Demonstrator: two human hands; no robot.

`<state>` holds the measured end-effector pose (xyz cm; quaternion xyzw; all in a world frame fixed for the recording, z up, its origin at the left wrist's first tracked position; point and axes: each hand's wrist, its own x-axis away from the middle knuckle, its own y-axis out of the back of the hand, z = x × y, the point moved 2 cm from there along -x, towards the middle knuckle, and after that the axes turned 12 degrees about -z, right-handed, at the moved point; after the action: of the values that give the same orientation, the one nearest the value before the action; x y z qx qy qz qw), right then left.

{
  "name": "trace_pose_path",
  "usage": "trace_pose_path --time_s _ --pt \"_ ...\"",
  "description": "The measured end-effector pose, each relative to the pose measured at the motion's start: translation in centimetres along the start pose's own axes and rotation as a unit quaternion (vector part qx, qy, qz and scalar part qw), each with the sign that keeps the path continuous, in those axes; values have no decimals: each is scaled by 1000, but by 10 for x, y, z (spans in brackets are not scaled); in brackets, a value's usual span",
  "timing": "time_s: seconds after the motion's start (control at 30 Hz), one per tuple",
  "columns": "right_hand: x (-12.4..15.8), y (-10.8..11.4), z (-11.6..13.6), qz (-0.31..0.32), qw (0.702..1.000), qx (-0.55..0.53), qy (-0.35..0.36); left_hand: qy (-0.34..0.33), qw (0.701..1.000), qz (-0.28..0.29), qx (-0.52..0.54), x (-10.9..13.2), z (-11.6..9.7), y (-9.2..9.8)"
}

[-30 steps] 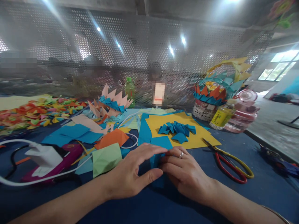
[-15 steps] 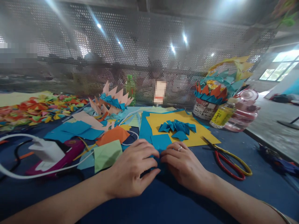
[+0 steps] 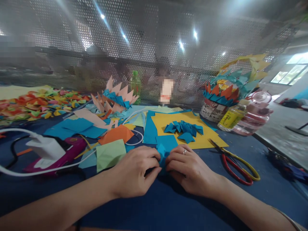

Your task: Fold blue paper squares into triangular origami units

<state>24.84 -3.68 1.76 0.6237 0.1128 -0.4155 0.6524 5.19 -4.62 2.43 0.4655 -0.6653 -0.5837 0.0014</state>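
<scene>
A small piece of blue paper (image 3: 162, 154) is held between my two hands, low over the dark blue table; my fingers cover most of it. My left hand (image 3: 141, 170) pinches its left side, thumb and fingers brought together. On the other side my right hand (image 3: 189, 168), with a ring on one finger, has its fingers curled closed on the paper. Just beyond lies a flat blue paper square (image 3: 167, 141). Several folded blue paper pieces (image 3: 184, 129) rest on yellow sheets (image 3: 166, 119) behind it.
Scissors (image 3: 237, 163) with red and yellow handles lie at right. Beyond them stand a yellow-labelled bottle (image 3: 231, 119) and a pink jug (image 3: 255, 117). At left are green paper (image 3: 110, 154), orange paper (image 3: 116, 134), a purple power strip (image 3: 74, 150) with a white charger and cable, and a pink paper crown (image 3: 117, 98).
My left hand has shifted slightly left, away from the right hand, and more of the blue paper shows between them. The whole view has tilted a little.
</scene>
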Motion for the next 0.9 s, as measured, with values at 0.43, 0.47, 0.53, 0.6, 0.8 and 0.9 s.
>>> trace_pose_path --time_s 0.43,0.47,0.53,0.6,0.8,0.9 --pt "0 0 -22 71 966 -162 -187 -42 998 33 22 7 4 6" --pt "-1 0 -23 69 964 -169 -193 -44 998 41 23 9 5 7" --pt "-2 0 -24 69 960 -181 -203 -60 997 46 18 12 6 8" --pt "-2 -2 -24 68 956 -189 -215 -90 995 32 2 13 6 8" --pt "0 -8 -23 48 947 -179 -261 -130 991 22 -15 17 6 5" --pt "0 -9 -24 64 945 -175 -269 -126 992 18 -16 19 7 4"
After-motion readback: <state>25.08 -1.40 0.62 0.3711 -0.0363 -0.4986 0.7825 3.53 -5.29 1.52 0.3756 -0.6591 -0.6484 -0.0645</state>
